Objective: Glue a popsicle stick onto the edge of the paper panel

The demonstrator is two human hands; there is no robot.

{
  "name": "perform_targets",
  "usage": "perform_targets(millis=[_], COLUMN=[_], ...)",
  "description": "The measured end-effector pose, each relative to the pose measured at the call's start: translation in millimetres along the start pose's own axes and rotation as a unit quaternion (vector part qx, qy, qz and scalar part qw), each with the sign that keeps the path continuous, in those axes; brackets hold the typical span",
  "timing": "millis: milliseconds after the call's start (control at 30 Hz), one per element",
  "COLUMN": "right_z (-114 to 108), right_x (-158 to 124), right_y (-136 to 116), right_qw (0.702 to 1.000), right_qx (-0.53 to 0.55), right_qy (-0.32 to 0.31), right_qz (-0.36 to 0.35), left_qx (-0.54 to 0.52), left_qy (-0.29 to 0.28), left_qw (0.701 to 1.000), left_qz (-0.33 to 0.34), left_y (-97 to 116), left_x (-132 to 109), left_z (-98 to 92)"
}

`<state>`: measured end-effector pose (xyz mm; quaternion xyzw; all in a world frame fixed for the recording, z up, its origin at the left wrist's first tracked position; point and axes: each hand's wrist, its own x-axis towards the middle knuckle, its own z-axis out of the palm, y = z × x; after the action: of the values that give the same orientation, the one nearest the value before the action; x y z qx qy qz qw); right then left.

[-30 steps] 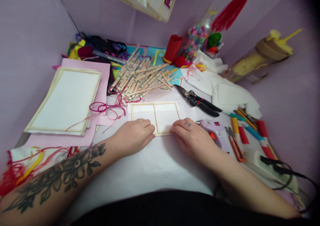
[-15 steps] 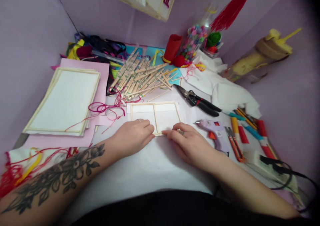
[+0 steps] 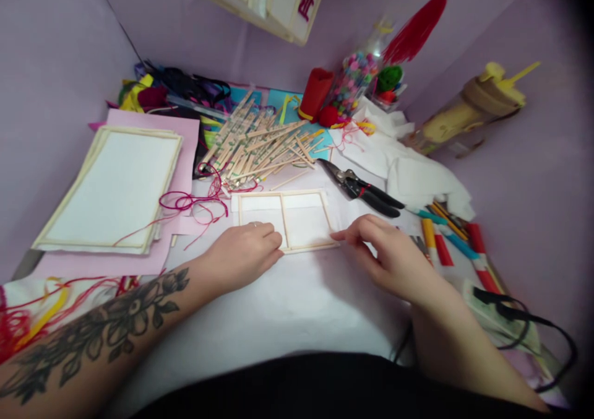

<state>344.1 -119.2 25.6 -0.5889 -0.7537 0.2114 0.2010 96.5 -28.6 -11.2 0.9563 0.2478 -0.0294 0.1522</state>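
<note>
A small rectangular frame of thin wooden sticks (image 3: 284, 220), with one stick across its middle, lies on the white work surface. A white strip (image 3: 304, 201) shows along its far side. My left hand (image 3: 248, 249) is closed at the near left part of the frame, fingers curled and pressed together over its near stick; the fingertips are partly hidden. At the frame's near right corner, my right hand (image 3: 390, 255) points its index finger to the stick end, with the thumb held apart from it. Nothing shows between those fingers.
A heap of wooden sticks (image 3: 260, 143) lies behind, with black-handled pruning shears (image 3: 364, 190) to its right. Paper-covered frames (image 3: 111, 187) are stacked at left. Markers (image 3: 439, 239) lie at right. A stick-and-paper lantern (image 3: 260, 4) and red tassel (image 3: 417, 29) hang above.
My right hand has moved right along the near stick to the corner, lifting its palm and covering the purple glue gun. My left hand stays at the frame.
</note>
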Motion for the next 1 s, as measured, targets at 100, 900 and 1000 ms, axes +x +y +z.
perform_targets(millis=[100, 900, 1000], right_z=[0.3, 19.7, 21.8], right_x=[-0.7, 2.7, 2.6], right_y=[2.0, -8.5, -8.8], right_qw=[0.999, 0.993, 0.992], right_qx=[-0.014, -0.025, -0.04], right_qy=[-0.041, -0.117, -0.123], right_qz=[0.012, -0.015, 0.002], left_qx=[0.002, 0.011, 0.012], left_qy=[-0.001, 0.006, 0.003], left_qw=[1.0, 1.0, 1.0], left_qz=[-0.003, -0.008, -0.009], left_y=[0.3, 2.2, 1.9], left_x=[-0.2, 0.2, 0.4], left_z=[-0.7, 0.5, 0.6])
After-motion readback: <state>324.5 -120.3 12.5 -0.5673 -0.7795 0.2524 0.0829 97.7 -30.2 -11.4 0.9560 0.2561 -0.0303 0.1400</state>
